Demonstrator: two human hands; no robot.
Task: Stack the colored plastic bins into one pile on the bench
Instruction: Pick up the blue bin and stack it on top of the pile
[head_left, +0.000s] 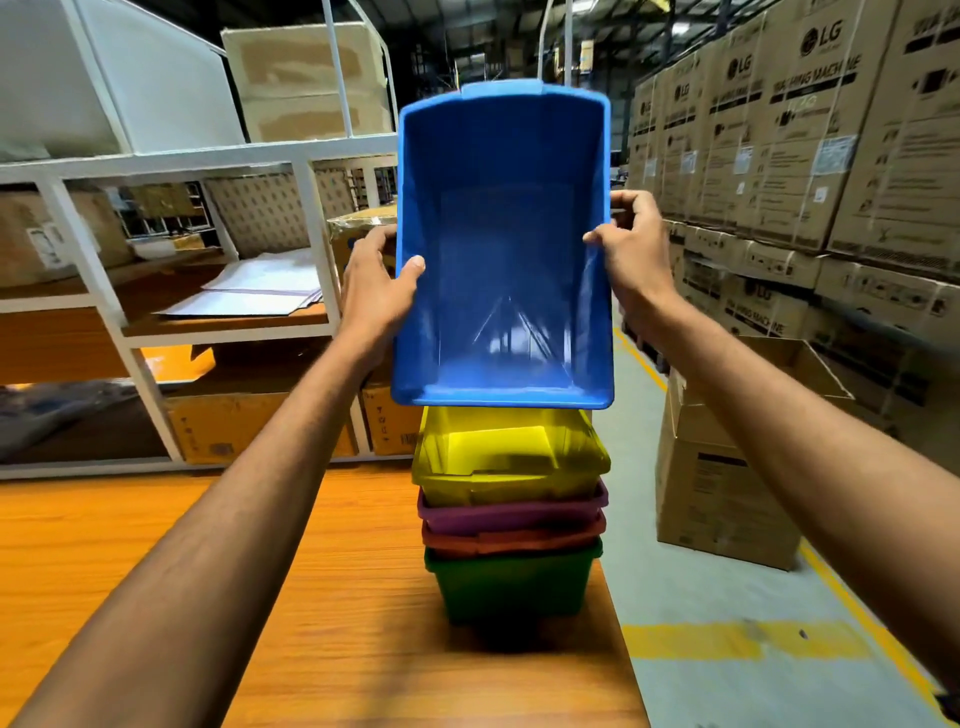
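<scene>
- left hand (374, 291) and right hand (631, 249): fingers hidden behind blue bin (501, 249) walls
- yellow bin (511, 457): far rim, 12 o'clock, behind blue bin
- cartons (810, 130) at 2 o'clock: small print blurred

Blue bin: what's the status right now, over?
Hands: left hand and right hand grip the blue bin by its side rims. Bin tilted, held above the yellow bin topping the pile. Nothing between them.
</scene>
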